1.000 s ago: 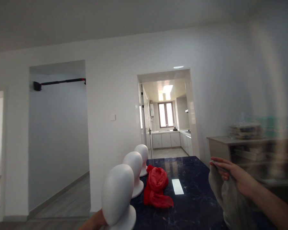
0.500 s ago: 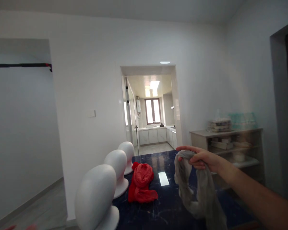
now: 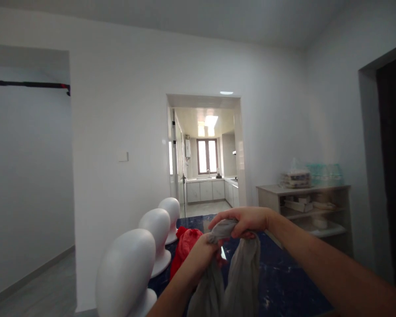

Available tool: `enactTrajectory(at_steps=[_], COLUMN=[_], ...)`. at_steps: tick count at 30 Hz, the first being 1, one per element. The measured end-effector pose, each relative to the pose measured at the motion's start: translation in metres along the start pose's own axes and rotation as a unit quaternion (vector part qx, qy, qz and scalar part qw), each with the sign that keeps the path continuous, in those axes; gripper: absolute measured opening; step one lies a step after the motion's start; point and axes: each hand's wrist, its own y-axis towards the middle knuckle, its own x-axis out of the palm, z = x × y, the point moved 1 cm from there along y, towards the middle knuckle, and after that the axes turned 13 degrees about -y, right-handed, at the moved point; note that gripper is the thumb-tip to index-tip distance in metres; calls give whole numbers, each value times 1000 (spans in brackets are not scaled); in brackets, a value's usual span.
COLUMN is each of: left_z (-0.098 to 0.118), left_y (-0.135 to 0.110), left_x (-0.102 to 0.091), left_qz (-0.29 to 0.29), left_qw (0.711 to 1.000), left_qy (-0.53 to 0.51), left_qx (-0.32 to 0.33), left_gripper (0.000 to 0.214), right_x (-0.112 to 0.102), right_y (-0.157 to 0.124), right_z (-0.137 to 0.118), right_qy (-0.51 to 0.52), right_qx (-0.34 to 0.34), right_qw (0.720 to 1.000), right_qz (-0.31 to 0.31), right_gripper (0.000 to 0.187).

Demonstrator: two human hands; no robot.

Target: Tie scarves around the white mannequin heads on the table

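Above the near part of the dark blue marbled surface [image 3: 277,281], holding up a gray scarf [image 3: 242,268] with both hands: draped under the bent fingers of the right hand [image 3: 247,220], gripped close beside it by the left hand [image 3: 204,253]. Hand almost against hand on one gathered stretch of cloth; lower folds out of frame, so impossible to tell about contact with the near edge. Along the left edge, in a row, three smooth white mannequin heads [image 3: 127,273], bare as far as visible. Just beside them, toward the far edge, a bunched red scarf [image 3: 189,242], partly hidden. Seemingly midway through handling: gray scarf already lifted and gathered, still to be released; red scarf resting, held by neither hand.
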Motion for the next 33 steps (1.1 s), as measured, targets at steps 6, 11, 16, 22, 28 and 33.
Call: enactTrajectory(at_steps=[6, 11, 16, 22, 28, 33], left_z=[24, 29, 18, 16, 13, -2], left_y=[18, 40, 49, 50, 42, 18], left_x=[-30, -65, -89, -97, -83, -61], left_qz=[21, 79, 66, 75, 41, -21], left_qw=[1000, 953, 845, 829, 923, 988], left_qy=[4, 288, 524, 550, 381, 11], left_qx=[5, 50, 89, 64, -22, -151], left_gripper=[15, 12, 23, 22, 20, 34], right_x=[-2, 2, -12, -29, -19, 22], right_y=[-38, -70, -98, -112, -108, -85], right_z=[75, 142, 170, 173, 181, 197], right_qy=[42, 71, -41, -107, -87, 11], right_qx=[74, 148, 238, 213, 203, 241], right_qw=[995, 984, 962, 945, 944, 965], right_qz=[51, 71, 125, 224, 244, 101], right_gripper=[92, 54, 28, 13, 19, 31])
